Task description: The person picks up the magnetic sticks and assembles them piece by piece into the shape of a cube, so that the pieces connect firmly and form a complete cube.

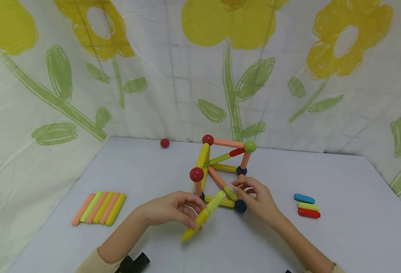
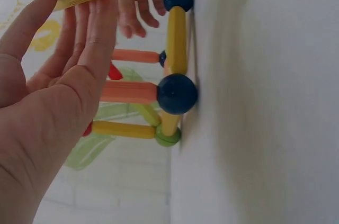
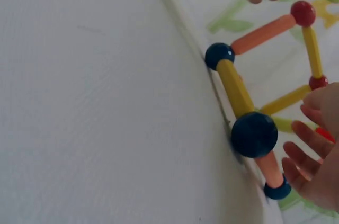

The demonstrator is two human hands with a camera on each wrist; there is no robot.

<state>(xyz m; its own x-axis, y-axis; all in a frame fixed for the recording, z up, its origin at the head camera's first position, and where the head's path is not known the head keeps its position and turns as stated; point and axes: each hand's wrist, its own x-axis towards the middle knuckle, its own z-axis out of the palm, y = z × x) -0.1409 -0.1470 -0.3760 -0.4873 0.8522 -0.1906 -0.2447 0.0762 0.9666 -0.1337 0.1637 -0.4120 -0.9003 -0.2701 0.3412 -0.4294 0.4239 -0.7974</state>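
Note:
My left hand [image 1: 174, 208] pinches a yellow magnetic stick [image 1: 200, 220] between thumb and fingers. A light green stick [image 1: 217, 201] is joined end to end with it, tilted up to the right. Behind this stands a frame of sticks and balls, with red balls [image 1: 197, 174] at upper corners, a green ball [image 1: 250, 146] and dark blue balls [image 1: 240, 206] at the base. Beside the frame's right side is my right hand [image 1: 258, 199], fingers loosely bent and apart. In the right wrist view, no stick lies between those fingers [image 3: 312, 140].
Several orange, green and yellow sticks [image 1: 99, 208] lie in a row at left. Three short pieces, blue [image 1: 304, 198], green [image 1: 307, 206] and red [image 1: 309, 213], lie at right. One loose red ball [image 1: 164, 143] sits near the table's back edge, before a flowered curtain [image 1: 159, 94].

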